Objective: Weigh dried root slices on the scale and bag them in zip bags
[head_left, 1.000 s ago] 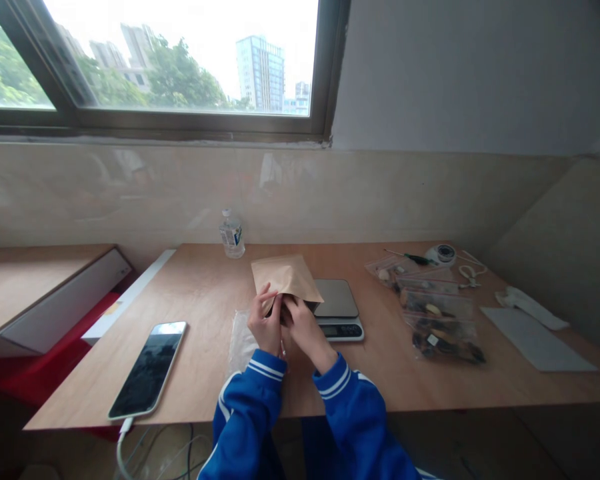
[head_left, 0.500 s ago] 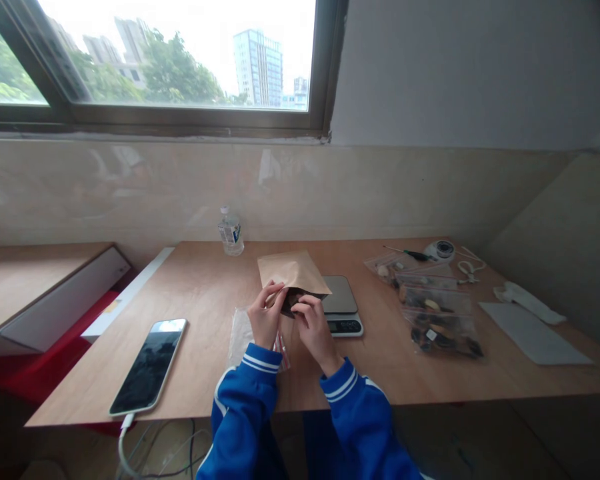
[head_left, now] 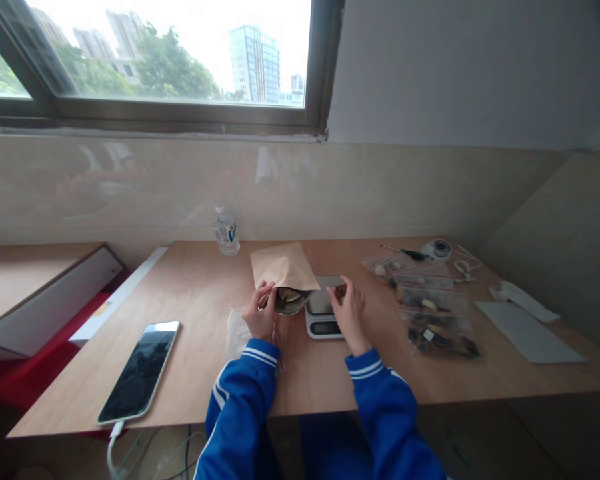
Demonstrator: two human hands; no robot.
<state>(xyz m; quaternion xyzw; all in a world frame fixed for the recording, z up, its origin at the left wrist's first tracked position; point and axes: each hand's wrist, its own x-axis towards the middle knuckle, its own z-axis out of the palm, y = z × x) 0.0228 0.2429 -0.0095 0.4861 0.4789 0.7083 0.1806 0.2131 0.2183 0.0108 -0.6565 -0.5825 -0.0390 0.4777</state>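
My left hand [head_left: 260, 312] pinches the left edge of a brown paper pouch [head_left: 284, 263], whose mouth gapes toward me. Pale slices [head_left: 289, 294] show inside the opening. Over the right side of a small digital kitchen scale [head_left: 321, 305], my right hand [head_left: 349, 312] is closed on a small reddish-brown dried piece [head_left: 339, 291]; its exact kind cannot be made out. The pouch overlaps the scale's left edge. Under and beside my left hand lies a clear zip bag [head_left: 236, 333], flat on the table.
A phone [head_left: 141, 372] on a cable lies at the left, and a water bottle [head_left: 227, 232] stands near the wall. To the right are filled zip bags [head_left: 437, 320], a screwdriver [head_left: 414, 255], a roll of tape [head_left: 440, 249], a white sheet [head_left: 527, 333] and a white cloth-like item [head_left: 526, 300].
My right hand has come out of the pouch's mouth and moved right, over the scale, with a reddish-brown piece in its fingers. My left hand still grips the pouch.
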